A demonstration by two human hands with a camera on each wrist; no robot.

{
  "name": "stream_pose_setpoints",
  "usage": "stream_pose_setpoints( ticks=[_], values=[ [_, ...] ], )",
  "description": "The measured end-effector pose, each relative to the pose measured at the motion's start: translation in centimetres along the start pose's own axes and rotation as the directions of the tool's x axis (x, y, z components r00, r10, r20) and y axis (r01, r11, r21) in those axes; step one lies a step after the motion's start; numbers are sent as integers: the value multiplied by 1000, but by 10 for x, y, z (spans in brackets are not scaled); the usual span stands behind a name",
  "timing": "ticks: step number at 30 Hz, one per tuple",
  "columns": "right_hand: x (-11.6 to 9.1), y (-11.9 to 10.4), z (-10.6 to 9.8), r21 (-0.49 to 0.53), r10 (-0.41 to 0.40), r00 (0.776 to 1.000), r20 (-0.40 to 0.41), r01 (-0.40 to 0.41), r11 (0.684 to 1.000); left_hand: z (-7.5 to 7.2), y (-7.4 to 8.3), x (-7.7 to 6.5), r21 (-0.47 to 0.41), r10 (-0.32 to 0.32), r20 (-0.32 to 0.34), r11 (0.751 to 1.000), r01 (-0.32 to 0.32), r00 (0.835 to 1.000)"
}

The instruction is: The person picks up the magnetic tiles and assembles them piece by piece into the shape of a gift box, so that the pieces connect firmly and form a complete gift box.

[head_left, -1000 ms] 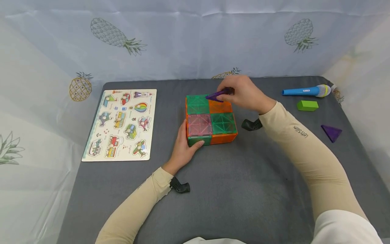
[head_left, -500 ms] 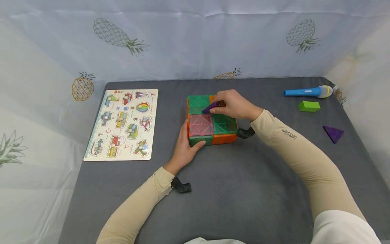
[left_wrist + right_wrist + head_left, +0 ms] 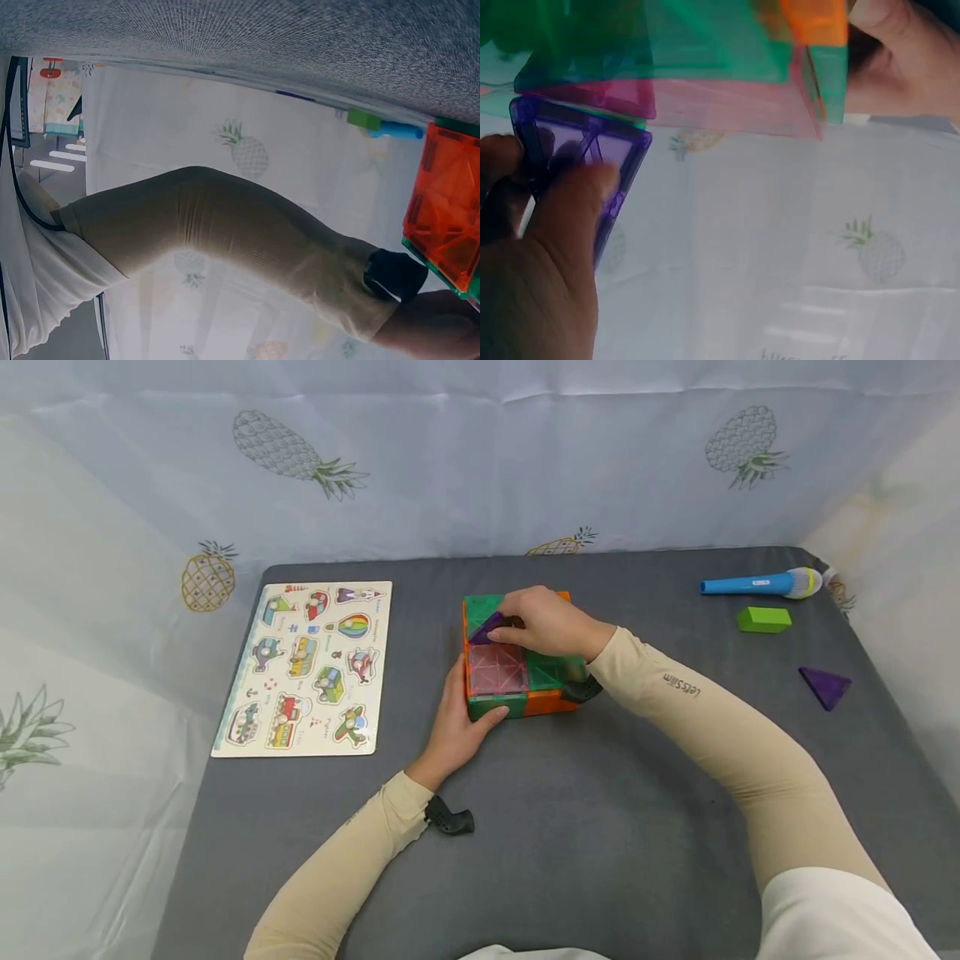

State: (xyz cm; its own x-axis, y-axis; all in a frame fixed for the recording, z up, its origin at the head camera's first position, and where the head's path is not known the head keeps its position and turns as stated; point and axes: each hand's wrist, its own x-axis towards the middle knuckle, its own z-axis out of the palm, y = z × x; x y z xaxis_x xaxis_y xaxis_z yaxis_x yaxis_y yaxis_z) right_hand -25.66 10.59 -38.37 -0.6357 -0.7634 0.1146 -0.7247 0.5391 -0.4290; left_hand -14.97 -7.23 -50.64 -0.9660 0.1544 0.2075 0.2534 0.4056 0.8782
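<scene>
In the head view a low box of magnetic tiles, green, pink and orange, stands on the grey table. My right hand is over its top and pinches a purple triangular magnetic tile between thumb and fingers. The right wrist view shows this triangle tile standing with one edge at the box's top surface. My left hand rests against the box's left side, fingers along that wall and thumb at the front. An orange side wall appears in the left wrist view.
A picture puzzle board lies to the left. On the right are a blue toy microphone, a green block and another purple triangle tile. A pineapple-print curtain hangs behind the table.
My right hand has moved left and a little nearer with the purple triangle tile, from above the back of the box to its left middle. The left hand keeps its place.
</scene>
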Motion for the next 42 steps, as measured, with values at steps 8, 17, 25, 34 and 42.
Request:
stream_pose_setpoints(
  ticks=[8,17,25,34,42],
  values=[
    [-10,6,-3,-13,9,999,-34,-9,1000,5,3,5,-2,15,11,1000,-15,1000],
    [-11,0,-30,17,94,993,-69,-93,995,13,6,11,-21,-1,39,1000,2,999],
    [-22,15,-18,1,170,984,59,-171,985,18,10,16,-20,-6,79,1000,7,997],
    [-38,25,-28,75,215,976,21,-216,974,11,4,7,-7,-25,27,1000,25,999],
    [-168,117,-77,-129,645,763,-42,-645,754,-23,8,-1,-3,-115,60,993,116,992]
  ],
)
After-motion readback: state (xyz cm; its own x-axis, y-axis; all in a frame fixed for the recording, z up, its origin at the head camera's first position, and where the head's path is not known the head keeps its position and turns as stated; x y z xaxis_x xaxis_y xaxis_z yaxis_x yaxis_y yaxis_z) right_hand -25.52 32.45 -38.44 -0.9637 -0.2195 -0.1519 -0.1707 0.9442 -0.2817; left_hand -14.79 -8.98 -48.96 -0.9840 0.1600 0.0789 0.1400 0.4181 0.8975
